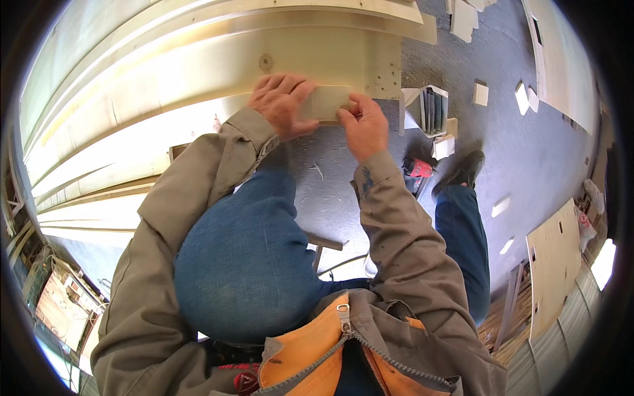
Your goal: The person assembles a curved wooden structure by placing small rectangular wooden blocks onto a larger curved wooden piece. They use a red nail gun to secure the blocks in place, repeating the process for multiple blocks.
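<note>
Two bare hands are positioned at the near edge of a wide, pale, flat wooden board [330, 56]. The left hand [281, 105] is palm down, with the fingers lying close together and the thumb spread to the right. The right hand [366, 125] is narrow: the thumb and bent index finger close on the right end of a small, thin, pale rectangular wooden piece [330, 99]. This piece is located between the two hands, along the near edge of the board; its left end is just beside the left hand. Whether the left hand also grips it cannot be told.

Directly beyond the left hand, a round brown knot [265, 63] marks the face of the board. Small dark dots mark the end of the board, beyond and to the right of the right hand.

Near the right hand, on its right side, dark flat strips [432, 111] stand side by side. Nearer the body than these strips, a red and black power tool [417, 167] rests on the dark grey floor [508, 145]. Well to the right of the right hand, a small, pale, squarish wooden offcut [481, 94] lies on the floor. Below the left hand is a knee in blue denim [241, 264].
</note>
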The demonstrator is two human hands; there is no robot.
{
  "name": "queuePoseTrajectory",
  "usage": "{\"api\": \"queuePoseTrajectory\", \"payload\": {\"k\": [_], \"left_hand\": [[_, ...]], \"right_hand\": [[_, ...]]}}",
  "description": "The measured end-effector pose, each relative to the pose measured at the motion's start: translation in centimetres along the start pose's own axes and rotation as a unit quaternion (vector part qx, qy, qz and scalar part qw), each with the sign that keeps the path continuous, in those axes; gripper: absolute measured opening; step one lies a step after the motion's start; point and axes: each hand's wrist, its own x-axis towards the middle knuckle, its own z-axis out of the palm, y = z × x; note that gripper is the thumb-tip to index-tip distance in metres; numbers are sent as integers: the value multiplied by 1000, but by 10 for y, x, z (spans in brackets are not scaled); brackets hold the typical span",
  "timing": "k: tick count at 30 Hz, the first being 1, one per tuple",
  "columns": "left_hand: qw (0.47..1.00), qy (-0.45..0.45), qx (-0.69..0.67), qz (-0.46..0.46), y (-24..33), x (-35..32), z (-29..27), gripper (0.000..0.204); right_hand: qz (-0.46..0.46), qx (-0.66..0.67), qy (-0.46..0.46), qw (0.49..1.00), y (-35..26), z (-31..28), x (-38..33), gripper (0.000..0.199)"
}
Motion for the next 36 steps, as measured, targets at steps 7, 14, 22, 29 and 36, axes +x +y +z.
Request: {"api": "queuePoseTrajectory", "payload": {"k": [7,14,22,29,36], "left_hand": [[1000,8,12,7,3,3,-3,85],[999,11,30,12,5,4,3,82],[999,17,38,14,4,0,-1,81],[998,26,44,38,7,3,4,83],[997,30,54,39,3,1,14,82]], "right_hand": [[0,0,-14,1000,0,-2,4,37],[-25,-8,-8,1000,5,-9,1,43],[46,-10,82,996,80,-69,-41,50],[293,-221,141,919,214,-163,-118,64],[419,-316,115,843,260,-191,-154,82]]}}
